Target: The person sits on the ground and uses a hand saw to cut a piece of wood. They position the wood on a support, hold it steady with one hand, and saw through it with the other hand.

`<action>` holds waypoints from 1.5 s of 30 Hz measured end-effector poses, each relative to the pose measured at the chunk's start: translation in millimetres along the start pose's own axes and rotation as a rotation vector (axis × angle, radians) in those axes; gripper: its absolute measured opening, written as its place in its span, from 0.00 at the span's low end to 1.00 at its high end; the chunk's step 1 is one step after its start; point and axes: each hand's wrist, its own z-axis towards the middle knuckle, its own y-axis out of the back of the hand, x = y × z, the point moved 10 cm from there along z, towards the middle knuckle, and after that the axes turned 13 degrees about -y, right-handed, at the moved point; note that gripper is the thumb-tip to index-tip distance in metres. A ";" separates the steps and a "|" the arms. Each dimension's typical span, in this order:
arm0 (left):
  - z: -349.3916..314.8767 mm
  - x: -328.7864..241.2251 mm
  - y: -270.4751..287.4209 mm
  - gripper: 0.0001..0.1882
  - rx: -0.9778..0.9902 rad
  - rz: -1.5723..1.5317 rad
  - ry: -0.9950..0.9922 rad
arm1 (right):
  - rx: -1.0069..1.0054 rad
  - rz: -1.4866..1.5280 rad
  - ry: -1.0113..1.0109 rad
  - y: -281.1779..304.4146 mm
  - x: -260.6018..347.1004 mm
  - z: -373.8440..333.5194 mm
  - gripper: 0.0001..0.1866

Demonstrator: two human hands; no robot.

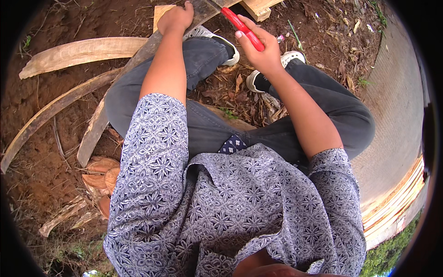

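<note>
Near the top edge, my right hand (pixel 263 48) is closed round the red handle (pixel 242 28) of a tool. Its thin dark shaft or blade points up and left over the wood; most of it lies outside the picture. My left hand (pixel 176 19) is closed at the left edge of a weathered grey plank (pixel 201 15), its thumb pointing up and its other fingers partly hidden. The plank slants down to the left and passes beneath my left leg. A pale wood piece (pixel 161 10) shows beside my left hand.
Curved pale (pixel 87 51) and dark-edged boards (pixel 55 111) lie on brown soil at left. Cut wood chunks (pixel 104 175) sit below them. My shoes (pixel 293 57) rest among dry leaves. Another timber (pixel 258 9) lies at top; a grey sheet surface (pixel 397 106) is at right.
</note>
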 end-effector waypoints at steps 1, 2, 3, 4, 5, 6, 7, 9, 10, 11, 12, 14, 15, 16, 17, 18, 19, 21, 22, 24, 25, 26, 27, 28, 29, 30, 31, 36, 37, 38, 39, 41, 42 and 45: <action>0.5 -0.1 -0.7 0.38 0.004 0.002 -0.008 | 0.002 -0.020 0.002 0.7 -3.0 -0.6 0.25; 1.3 -1.1 -1.0 0.38 0.008 0.005 -0.015 | -0.020 -0.050 0.066 2.5 0.1 -0.4 0.25; 2.6 -2.7 -1.1 0.39 0.005 0.000 -0.016 | -0.018 -0.040 0.056 3.2 -4.2 -2.4 0.25; 2.0 -3.2 -0.1 0.39 0.001 -0.004 -0.011 | -0.011 -0.028 0.047 1.9 -5.8 -5.2 0.26; 1.5 -4.0 0.7 0.39 -0.002 -0.007 -0.008 | -0.005 -0.016 0.038 2.1 -7.2 -7.6 0.26; 1.4 -5.4 1.4 0.39 -0.002 -0.009 -0.008 | 0.009 -0.033 0.016 4.5 -9.6 -11.3 0.26; 1.0 -6.7 1.7 0.39 -0.002 -0.013 -0.009 | 0.022 -0.051 -0.006 9.7 -10.0 -18.7 0.27; 1.1 -3.0 1.4 0.39 -0.002 -0.012 0.004 | 0.052 -0.077 -0.052 18.8 -7.0 -35.8 0.27; 1.1 0.7 0.4 0.39 -0.002 -0.010 0.013 | 0.065 -0.088 -0.076 24.4 -0.8 -47.8 0.27; 0.8 3.0 -0.1 0.39 -0.002 -0.009 0.021 | 0.078 -0.100 -0.100 30.5 4.2 -60.0 0.27; 1.1 4.2 -1.2 0.39 0.004 -0.012 0.018 | 0.070 -0.140 -0.083 38.6 11.4 -73.0 0.27; 0.2 4.4 -1.4 0.39 0.018 -0.016 0.011 | 0.054 -0.199 -0.056 54.0 23.2 -95.8 0.27; -0.9 3.4 -0.9 0.38 0.018 -0.018 0.006 | 0.045 -0.219 -0.045 60.8 28.9 -105.3 0.27; -2.1 -1.7 1.6 0.38 0.016 -0.021 -0.001 | 0.033 -0.223 -0.037 68.0 36.1 -111.8 0.27; -2.9 -4.8 3.0 0.38 0.014 -0.025 -0.006 | 0.024 -0.227 -0.028 72.0 42.8 -113.9 0.28; -2.5 -6.3 2.9 0.38 0.014 -0.024 -0.021 | 0.024 -0.202 -0.063 73.5 44.1 -111.1 0.27; -3.9 -6.9 2.3 0.37 0.015 -0.021 -0.034 | 0.011 -0.204 -0.038 72.5 48.6 -106.4 0.27; -4.7 -4.7 3.6 0.37 0.002 -0.008 -0.046 | -0.004 -0.199 0.021 60.1 55.2 -82.3 0.26; -7.8 -3.0 1.5 0.37 -0.001 -0.002 -0.049 | -0.005 -0.166 -0.022 47.9 58.0 -66.6 0.25; -6.1 -4.9 2.4 0.37 -0.016 0.002 -0.058 | 0.040 -0.192 -0.118 15.1 59.0 -20.5 0.25; -4.2 -9.6 2.4 0.36 -0.022 0.001 -0.070 | -0.044 -0.250 0.039 4.8 65.7 6.9 0.24; -2.0 -15.2 1.3 0.36 -0.027 0.000 -0.083 | -0.078 -0.250 0.013 -4.2 59.8 34.9 0.23; -1.8 -17.6 0.1 0.36 -0.018 0.002 -0.083 | -0.055 -0.212 0.013 -5.2 60.3 51.0 0.21; -4.1 -14.8 1.2 0.36 -0.015 0.005 -0.071 | -0.020 -0.174 0.019 -9.1 65.8 64.6 0.20; -5.7 -11.5 1.7 0.36 -0.011 0.008 -0.062 | 0.012 -0.135 0.025 -12.3 69.6 70.9 0.18; -2.5 -6.7 0.0 0.36 -0.025 0.022 -0.066 | 0.005 -0.074 -0.036 -7.9 62.8 68.8 0.16; -4.3 0.1 -5.0 0.34 0.017 0.016 -0.039 | 0.031 -0.073 -0.020 -9.7 56.1 62.0 0.19; -0.5 3.2 -11.2 0.35 0.021 -0.013 -0.010 | 0.059 0.046 -0.026 -8.1 -10.0 23.0 0.28; -3.1 -1.6 -5.3 0.34 0.002 -0.022 -0.020 | 0.051 0.058 -0.038 -5.3 -12.8 18.3 0.28; -5.4 -8.4 2.8 0.35 -0.017 -0.030 -0.032 | 0.038 0.071 -0.049 -1.2 -15.4 13.5 0.28; -6.4 -14.8 8.3 0.35 -0.036 -0.040 -0.046 | 0.036 0.048 -0.061 4.0 -17.7 8.5 0.28; -7.6 -8.2 8.1 0.35 -0.038 -0.038 -0.016 | 0.044 0.006 -0.111 9.7 -6.6 -10.5 0.28; -6.4 -5.5 8.5 0.35 -0.042 -0.039 -0.003 | 0.046 -0.014 -0.146 14.9 -0.2 -22.4 0.28; -6.6 -0.8 6.4 0.35 -0.046 -0.036 -0.003 | 0.034 -0.098 -0.180 38.2 29.4 -63.6 0.27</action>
